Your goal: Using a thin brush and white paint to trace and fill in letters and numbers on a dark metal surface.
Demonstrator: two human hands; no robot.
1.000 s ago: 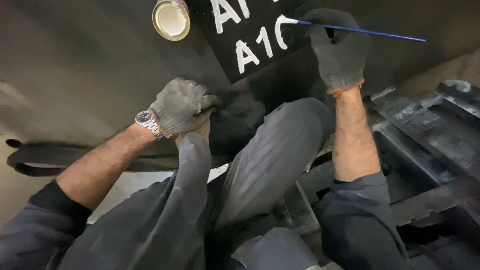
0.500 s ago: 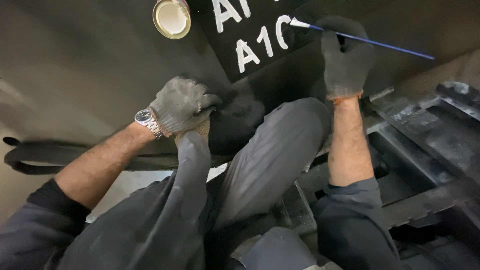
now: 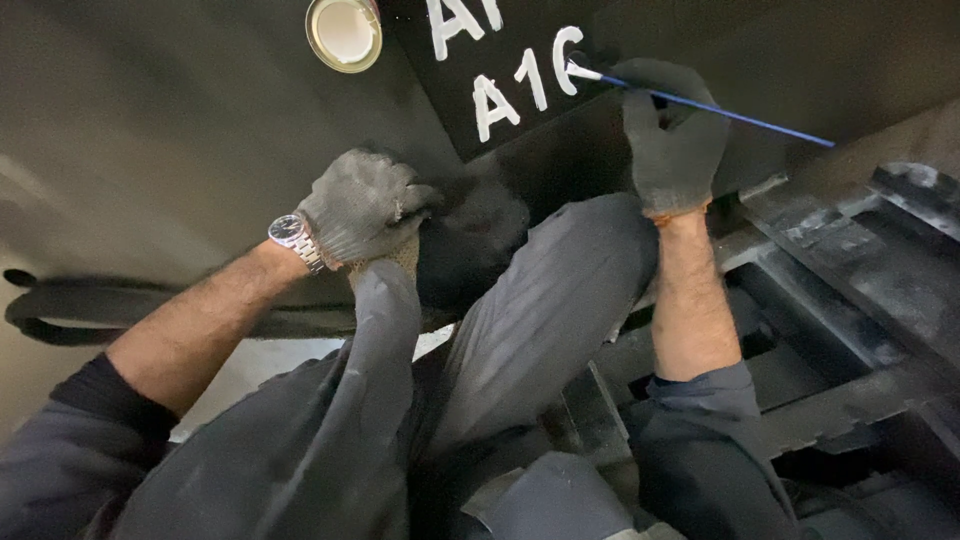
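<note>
My right hand (image 3: 672,135), in a dark glove, grips a thin paintbrush with a blue handle (image 3: 740,114). Its white tip touches the last white painted character on a black panel (image 3: 530,130) set in the dark wall. My left hand (image 3: 362,208), in a grey glove with a wristwatch (image 3: 291,232) above it, rests closed on my left knee (image 3: 385,285). I cannot tell whether it holds anything. My grey trouser legs are bent up between both arms.
A small round tin of white paint (image 3: 343,31) sits at the top edge, left of the panel. A dark hose (image 3: 60,305) lies along the floor at left. Black metal beams and slots (image 3: 840,290) fill the right side.
My right hand has shifted the brush, so its tip now sits on the lower right of the last white character. My left hand has stayed on the knee.
</note>
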